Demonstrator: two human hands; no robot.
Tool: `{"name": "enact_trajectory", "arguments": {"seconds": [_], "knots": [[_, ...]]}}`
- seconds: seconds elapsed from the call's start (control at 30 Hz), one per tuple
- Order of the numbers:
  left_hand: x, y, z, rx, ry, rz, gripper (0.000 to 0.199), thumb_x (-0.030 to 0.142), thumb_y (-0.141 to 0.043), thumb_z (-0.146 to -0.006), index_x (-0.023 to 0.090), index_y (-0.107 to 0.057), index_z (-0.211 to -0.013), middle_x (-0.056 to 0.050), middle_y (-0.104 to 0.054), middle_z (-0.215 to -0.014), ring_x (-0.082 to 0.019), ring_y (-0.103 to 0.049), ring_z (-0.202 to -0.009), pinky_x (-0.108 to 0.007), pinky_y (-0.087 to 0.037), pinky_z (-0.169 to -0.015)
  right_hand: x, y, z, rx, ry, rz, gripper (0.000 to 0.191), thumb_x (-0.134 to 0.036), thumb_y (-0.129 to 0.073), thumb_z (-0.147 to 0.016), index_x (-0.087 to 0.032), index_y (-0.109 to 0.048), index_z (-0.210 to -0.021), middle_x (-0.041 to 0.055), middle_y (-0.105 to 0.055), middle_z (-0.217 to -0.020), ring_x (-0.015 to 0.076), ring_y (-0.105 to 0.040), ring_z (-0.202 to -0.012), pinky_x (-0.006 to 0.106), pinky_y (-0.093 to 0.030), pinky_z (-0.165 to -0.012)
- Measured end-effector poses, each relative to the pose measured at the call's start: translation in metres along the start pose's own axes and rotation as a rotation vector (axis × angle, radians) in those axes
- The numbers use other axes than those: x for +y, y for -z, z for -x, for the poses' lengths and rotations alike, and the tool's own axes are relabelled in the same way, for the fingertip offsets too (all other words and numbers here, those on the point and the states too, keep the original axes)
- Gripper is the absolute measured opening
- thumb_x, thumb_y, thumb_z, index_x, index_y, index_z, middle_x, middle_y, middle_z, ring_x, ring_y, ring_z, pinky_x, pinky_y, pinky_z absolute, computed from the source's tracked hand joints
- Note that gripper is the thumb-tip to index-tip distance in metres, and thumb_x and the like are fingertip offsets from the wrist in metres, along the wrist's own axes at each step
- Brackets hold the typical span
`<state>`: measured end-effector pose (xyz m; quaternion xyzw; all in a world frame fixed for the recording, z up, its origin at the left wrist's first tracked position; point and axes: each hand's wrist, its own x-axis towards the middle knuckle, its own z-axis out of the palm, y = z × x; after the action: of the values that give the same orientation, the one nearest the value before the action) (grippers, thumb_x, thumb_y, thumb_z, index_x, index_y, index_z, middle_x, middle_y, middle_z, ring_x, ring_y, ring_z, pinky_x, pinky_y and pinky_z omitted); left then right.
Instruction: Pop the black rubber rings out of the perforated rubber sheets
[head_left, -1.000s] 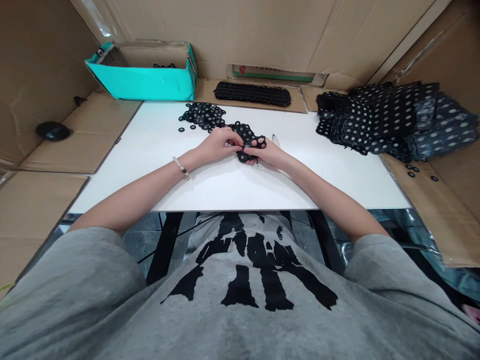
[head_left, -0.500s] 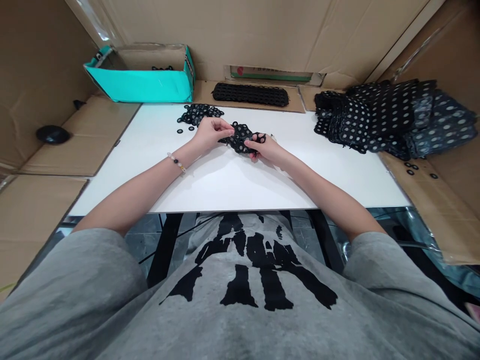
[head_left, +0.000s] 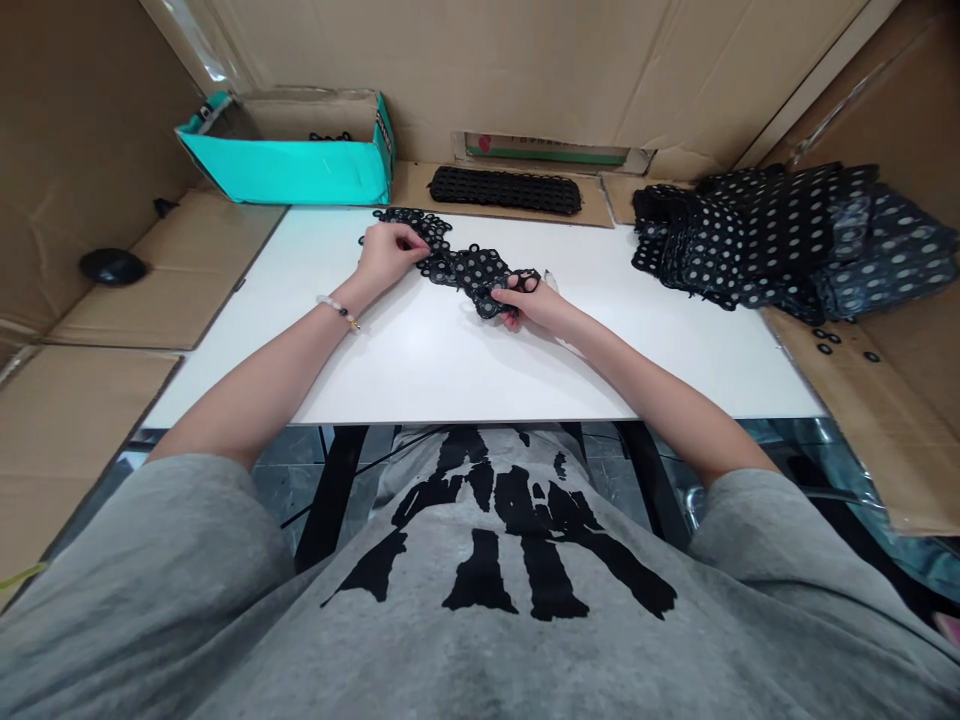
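Note:
My right hand (head_left: 531, 296) grips a black sheet full of round holes (head_left: 480, 272), with the thumb on top and the fingers partly under it. The sheet's left part trails across the white table towards the heap of small black rings (head_left: 412, 218). At that heap, my left hand (head_left: 390, 254) has thumb and fingers pinched together. What sits in the pinch, if anything, is hidden. The left hand covers part of the heap.
A turquoise cardboard box (head_left: 289, 170) stands back left, beside a long black perforated block (head_left: 506, 190). Stacked black perforated sheets (head_left: 780, 235) lie at right, with loose rings (head_left: 825, 342) nearby. A black rounded object (head_left: 112, 266) rests at far left. Cardboard walls (head_left: 570, 70) enclose the table (head_left: 450, 370).
My left hand has moved left, from the sheet to the ring heap. The sheet now reaches further left. My right hand keeps its grip almost in place.

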<state>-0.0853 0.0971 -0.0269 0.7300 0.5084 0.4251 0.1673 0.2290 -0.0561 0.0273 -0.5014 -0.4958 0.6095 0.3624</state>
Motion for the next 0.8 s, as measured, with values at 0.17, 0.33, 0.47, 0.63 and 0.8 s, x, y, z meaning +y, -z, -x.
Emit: {"name": "enact_trajectory", "arguments": {"seconds": [0.17, 0.33, 0.47, 0.63, 0.8], "knots": [[0.005, -0.008, 0.01, -0.083, -0.17, -0.18, 0.012, 0.036, -0.082, -0.087, 0.024, -0.083, -0.087, -0.01, -0.085, -0.095, -0.034, -0.074, -0.099, -0.055, -0.061, -0.112, -0.002, -0.001, 0.003, 0.006, -0.007, 0.021, 0.052, -0.012, -0.081, -0.118, -0.029, -0.045, -0.086, -0.0051, -0.062, -0.055, 0.0113, -0.058, -0.047, 0.017, -0.05, -0.046], [0.007, -0.007, 0.013, -0.084, -0.238, -0.233, 0.015, 0.038, -0.08, -0.096, 0.026, -0.087, -0.091, -0.013, -0.086, -0.101, -0.041, -0.074, -0.11, -0.06, -0.059, -0.117, -0.002, -0.003, 0.006, 0.006, 0.0, 0.017, 0.054, -0.01, -0.081, -0.117, -0.029, -0.045, -0.082, -0.0048, -0.06, -0.056, 0.0115, -0.057, -0.049, 0.017, -0.048, -0.046], [0.028, -0.005, 0.02, -0.043, -0.263, -0.208, 0.019, 0.037, -0.076, -0.102, 0.025, -0.091, -0.103, -0.014, -0.088, -0.107, -0.041, -0.072, -0.113, -0.061, -0.058, -0.118, 0.0, 0.0, 0.004, -0.013, 0.02, 0.03, 0.053, -0.009, -0.083, -0.114, -0.027, -0.049, -0.078, -0.0032, -0.063, -0.059, 0.0112, -0.056, -0.051, 0.019, -0.049, -0.048], [0.078, -0.011, 0.041, -0.154, -0.374, -0.141, 0.024, 0.036, -0.07, -0.112, 0.026, -0.093, -0.113, -0.013, -0.091, -0.111, -0.037, -0.075, -0.113, -0.058, -0.059, -0.117, 0.0, 0.003, 0.002, -0.05, 0.024, 0.065, 0.051, -0.009, -0.083, -0.114, -0.026, -0.055, -0.075, -0.0021, -0.066, -0.06, 0.0121, -0.057, -0.052, 0.02, -0.053, -0.052], [0.104, -0.022, 0.058, -0.322, -0.519, -0.106, 0.026, 0.033, -0.071, -0.112, 0.026, -0.096, -0.113, -0.013, -0.093, -0.108, -0.034, -0.079, -0.105, -0.054, -0.062, -0.108, 0.002, 0.004, -0.002, -0.048, 0.041, 0.053, 0.049, -0.01, -0.092, -0.108, -0.026, -0.057, -0.076, -0.0037, -0.065, -0.062, 0.0127, -0.057, -0.054, 0.021, -0.054, -0.052]]}}
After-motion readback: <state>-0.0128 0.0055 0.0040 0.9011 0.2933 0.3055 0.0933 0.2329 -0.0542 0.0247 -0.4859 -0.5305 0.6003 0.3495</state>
